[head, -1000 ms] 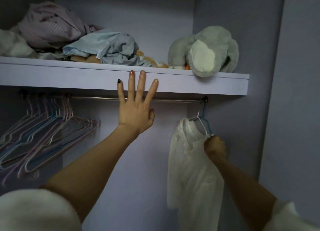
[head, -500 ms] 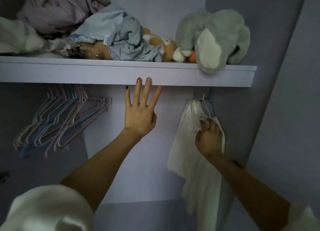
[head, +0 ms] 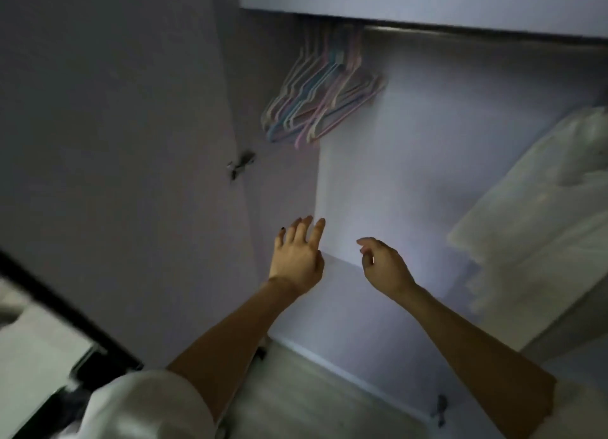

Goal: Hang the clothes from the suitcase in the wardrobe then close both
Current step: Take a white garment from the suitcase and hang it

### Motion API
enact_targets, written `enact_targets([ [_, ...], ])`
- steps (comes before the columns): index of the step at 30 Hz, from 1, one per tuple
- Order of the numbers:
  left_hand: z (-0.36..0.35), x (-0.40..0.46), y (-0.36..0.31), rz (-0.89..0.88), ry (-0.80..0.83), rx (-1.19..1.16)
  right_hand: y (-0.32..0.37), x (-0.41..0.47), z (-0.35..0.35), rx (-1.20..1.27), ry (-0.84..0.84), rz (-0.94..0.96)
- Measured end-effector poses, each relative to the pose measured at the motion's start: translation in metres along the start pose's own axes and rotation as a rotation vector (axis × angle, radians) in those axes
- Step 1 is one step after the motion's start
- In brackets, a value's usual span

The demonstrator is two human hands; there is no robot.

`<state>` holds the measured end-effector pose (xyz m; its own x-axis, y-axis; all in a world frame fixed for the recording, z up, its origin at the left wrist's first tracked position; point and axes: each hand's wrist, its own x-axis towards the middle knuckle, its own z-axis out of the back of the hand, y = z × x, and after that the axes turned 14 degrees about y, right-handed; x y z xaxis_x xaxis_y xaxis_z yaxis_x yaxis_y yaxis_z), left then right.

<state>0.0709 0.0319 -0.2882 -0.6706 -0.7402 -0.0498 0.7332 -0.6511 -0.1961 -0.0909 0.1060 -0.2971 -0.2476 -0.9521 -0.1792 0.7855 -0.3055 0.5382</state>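
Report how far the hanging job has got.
Done: one white garment hangs at the right of the rail. In hand: nothing; the left hand and right hand are both empty. Left: empty hangers wait, and the wardrobe door stands open.

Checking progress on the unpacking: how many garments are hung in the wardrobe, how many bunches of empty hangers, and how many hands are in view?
White garment: 1
Bunch of empty hangers, too blurred to count singly: 1
Hands, left hand and right hand, both empty: 2
Total: 4
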Motion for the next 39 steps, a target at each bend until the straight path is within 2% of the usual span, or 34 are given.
enact_targets([
  [3,-0.027,-0.077,0.054,0.100,0.067,-0.071,0.046,-0.016,-0.070,-0.020,0.193,0.056],
  [6,-0.049,-0.157,0.102,0.107,0.083,-0.153,0.089,-0.036,-0.135,-0.031,0.347,0.088],
  [8,-0.067,-0.217,0.147,0.153,0.123,-0.283,0.124,-0.053,-0.185,-0.039,0.470,0.104],
  [12,-0.084,-0.321,0.234,0.403,0.240,-0.344,0.194,-0.080,-0.274,-0.096,0.738,0.171],
  [14,-0.090,-0.359,0.274,0.546,0.246,-0.391,0.228,-0.088,-0.309,-0.110,0.849,0.207],
  [22,-0.132,-0.442,0.391,0.910,0.258,-0.607,0.328,-0.065,-0.425,-0.151,1.059,0.299],
  [28,-0.219,-0.449,0.461,1.063,0.290,-0.714,0.328,-0.009,-0.537,-0.163,1.103,0.274],
  [32,-0.315,-0.442,0.507,1.145,0.323,-0.779,0.299,0.027,-0.633,-0.183,1.149,0.250],
  [37,-0.469,-0.437,0.555,1.207,0.437,-0.894,0.243,0.064,-0.774,-0.195,1.190,0.189],
  [39,-0.523,-0.437,0.571,1.259,0.433,-0.924,0.221,0.076,-0.821,-0.197,1.185,0.178],
])
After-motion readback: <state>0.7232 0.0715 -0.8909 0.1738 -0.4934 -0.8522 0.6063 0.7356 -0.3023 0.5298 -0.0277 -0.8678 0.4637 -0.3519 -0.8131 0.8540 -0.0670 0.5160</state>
